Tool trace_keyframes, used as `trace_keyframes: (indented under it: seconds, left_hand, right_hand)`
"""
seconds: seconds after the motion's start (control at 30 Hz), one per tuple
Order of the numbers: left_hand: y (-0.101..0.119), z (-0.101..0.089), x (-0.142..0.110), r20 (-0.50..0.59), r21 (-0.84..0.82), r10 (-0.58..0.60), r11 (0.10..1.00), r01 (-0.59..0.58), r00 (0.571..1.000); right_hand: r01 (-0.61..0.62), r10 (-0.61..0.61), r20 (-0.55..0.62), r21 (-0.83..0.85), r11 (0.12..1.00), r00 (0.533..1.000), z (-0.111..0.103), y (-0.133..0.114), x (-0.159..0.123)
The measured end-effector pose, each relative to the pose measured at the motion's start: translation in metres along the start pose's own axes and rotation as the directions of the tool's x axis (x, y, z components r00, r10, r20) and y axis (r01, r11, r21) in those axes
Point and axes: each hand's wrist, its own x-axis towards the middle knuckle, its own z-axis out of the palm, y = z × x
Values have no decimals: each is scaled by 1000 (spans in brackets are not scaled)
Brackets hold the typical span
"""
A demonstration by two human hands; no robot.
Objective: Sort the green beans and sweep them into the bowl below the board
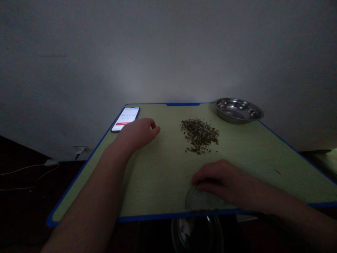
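Observation:
My left hand (143,133) is over the left side of the table, beside the phone, with its fingers curled in; nothing shows in it. Near the front edge my right hand (219,179) has its fingers pressed together at the rim of a clear round dish (194,201), which may be a lid. Some dark bits lie along the table edge by the dish. Beyond my right hand, a loose pile of small dark brown-green grains (200,135) is spread on the table. Below the edge is a shiny round bowl (175,237), partly cut off.
A steel bowl (239,111) stands at the back right corner. The lit phone (127,117) lies at the back left. A small brown sliver (277,172) is on the right of the pale green, blue-edged table (158,168). Behind is a wall (168,52); cables (51,162) hang at left.

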Motion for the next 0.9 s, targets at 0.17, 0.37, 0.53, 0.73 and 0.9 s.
trace_keyframes:
  seconds: [0.17,0.37,0.53,0.73,0.9]
  left_hand:
    - [0,-1,0,10,6,-6,1000,6,1000]
    - [2,-1,-2,17,10,-7,1000,7,1000]
    - [1,0,0,30,19,-8,1000,8,1000]
    - [1,0,1,35,27,-20,999,19,999]
    - [3,-1,0,37,22,-15,1000,14,999]
  right_hand:
    - [-39,39,-9,42,998,999,1,-1,-2]
    - [-38,40,-28,53,998,999,0,-1,-6]
    - [-30,32,-32,45,999,999,1,0,-7]
    - [-23,24,-37,13,1000,999,1,-2,-8]
    - [-36,36,-40,-7,999,999,0,-9,-13]
